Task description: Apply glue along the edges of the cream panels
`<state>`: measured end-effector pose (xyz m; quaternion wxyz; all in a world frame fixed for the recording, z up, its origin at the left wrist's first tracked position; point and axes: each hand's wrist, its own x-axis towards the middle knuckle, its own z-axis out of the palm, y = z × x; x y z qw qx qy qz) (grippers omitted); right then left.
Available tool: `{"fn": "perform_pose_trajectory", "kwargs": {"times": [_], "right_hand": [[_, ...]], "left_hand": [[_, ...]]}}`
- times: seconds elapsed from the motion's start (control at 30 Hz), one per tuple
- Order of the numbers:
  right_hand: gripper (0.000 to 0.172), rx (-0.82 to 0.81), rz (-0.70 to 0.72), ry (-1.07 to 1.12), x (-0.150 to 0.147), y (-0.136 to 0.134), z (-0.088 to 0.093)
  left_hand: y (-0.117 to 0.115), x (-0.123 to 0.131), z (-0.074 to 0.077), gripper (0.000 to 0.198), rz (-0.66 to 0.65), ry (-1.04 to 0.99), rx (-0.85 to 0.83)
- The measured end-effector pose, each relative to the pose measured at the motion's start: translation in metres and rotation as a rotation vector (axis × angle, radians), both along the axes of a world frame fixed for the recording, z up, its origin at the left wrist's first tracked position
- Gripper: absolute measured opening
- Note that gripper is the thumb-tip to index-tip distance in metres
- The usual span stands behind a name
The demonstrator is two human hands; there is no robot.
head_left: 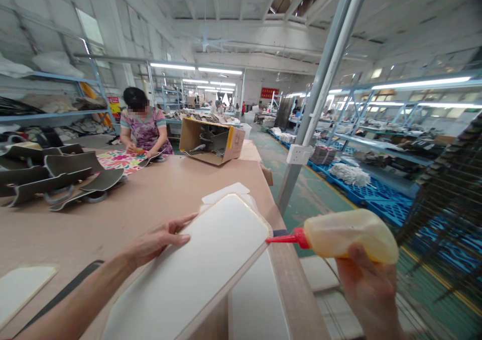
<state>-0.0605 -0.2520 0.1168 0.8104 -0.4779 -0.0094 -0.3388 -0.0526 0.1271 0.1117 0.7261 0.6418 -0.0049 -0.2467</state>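
Observation:
My left hand (pixel 160 239) lies on the left edge of a white flat panel (pixel 203 269) with rounded corners, fingers stretched along it, tilting it up off the brown table (pixel 113 214). My right hand (pixel 367 290) grips a yellowish squeeze bottle (pixel 348 233) of glue. Its red nozzle (pixel 284 239) points left and touches the panel's right edge near the top corner. More white panels (pixel 226 192) lie just beyond the tilted one.
Grey curved bag pieces (pixel 56 179) are stacked at the table's left. A person (pixel 145 129) works at the far end beside an open cardboard box (pixel 211 141). A metal post (pixel 320 94) rises right of the table. Blue pallets (pixel 376 194) line the aisle.

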Motion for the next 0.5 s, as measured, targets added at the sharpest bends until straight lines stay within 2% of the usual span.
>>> {"fn": "perform_pose_trajectory", "kwargs": {"times": [0.2, 0.5], "right_hand": [[0.042, 0.05, -0.093, -0.033, 0.001, 0.004, -0.004], [0.048, 0.059, -0.133, -0.044, 0.0, 0.013, -0.006]], "left_hand": [[-0.004, -0.001, -0.006, 0.094, 0.088, 0.023, -0.027], [-0.013, -0.005, -0.008, 0.101, 0.149, 0.024, -0.108]]}}
